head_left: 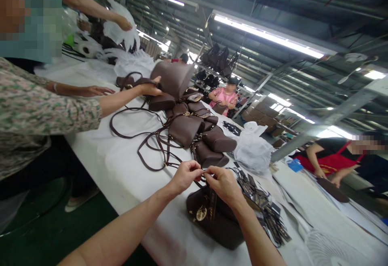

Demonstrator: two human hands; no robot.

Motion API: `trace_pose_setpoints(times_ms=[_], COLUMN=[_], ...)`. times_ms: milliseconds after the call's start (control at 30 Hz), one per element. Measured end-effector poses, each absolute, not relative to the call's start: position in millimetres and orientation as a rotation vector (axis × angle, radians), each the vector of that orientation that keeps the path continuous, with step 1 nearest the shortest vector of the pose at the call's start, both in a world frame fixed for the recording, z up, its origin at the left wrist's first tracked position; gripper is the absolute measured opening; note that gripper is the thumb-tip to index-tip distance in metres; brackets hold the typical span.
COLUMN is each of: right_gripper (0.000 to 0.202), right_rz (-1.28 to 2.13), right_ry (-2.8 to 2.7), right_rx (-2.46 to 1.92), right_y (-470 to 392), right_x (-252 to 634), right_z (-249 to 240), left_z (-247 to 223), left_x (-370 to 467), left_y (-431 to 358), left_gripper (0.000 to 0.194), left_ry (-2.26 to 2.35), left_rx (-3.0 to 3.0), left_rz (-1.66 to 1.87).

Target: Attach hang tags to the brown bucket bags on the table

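Observation:
My left hand is closed in a pinch, thumb against fingertips, just above a dark brown handbag. Beside it my right hand pinches too, and the fingertips of both hands nearly meet. What they hold is too small to make out. Under my right fingers a narrow dark tag with gold lettering hangs against the front of the bag. A round gold charm lies next to that tag. The top of the bag is partly hidden behind my hands.
Brown bags with long straps are heaped ahead on the white table. Several black tags lie to the right, near clear plastic and a fan guard. A co-worker's hand holds a bag at left.

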State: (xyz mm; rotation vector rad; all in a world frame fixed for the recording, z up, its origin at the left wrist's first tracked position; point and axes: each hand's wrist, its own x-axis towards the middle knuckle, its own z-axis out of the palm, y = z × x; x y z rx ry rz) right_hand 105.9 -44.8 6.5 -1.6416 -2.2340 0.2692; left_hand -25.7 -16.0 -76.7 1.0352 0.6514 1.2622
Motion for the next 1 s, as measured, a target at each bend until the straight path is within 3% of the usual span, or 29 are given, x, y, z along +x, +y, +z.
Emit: trace_pose_setpoints(times_ms=[833, 1000], right_gripper=[0.026, 0.027], right_rz=[0.271, 0.261], right_ry=[-2.232, -2.222], right_rx=[-1.642, -1.651], right_y=[-44.8, -45.2], right_x=[109.3, 108.6], right_z=[4.6, 3.1], left_z=[-75.0, -80.0], left_x=[-22.2, -16.5], left_y=[-17.8, -15.4], left_gripper=[0.026, 0.015], left_ry=[0.67, 0.668], left_rx=[1.019, 1.06], left_rz=[1.232, 1.289])
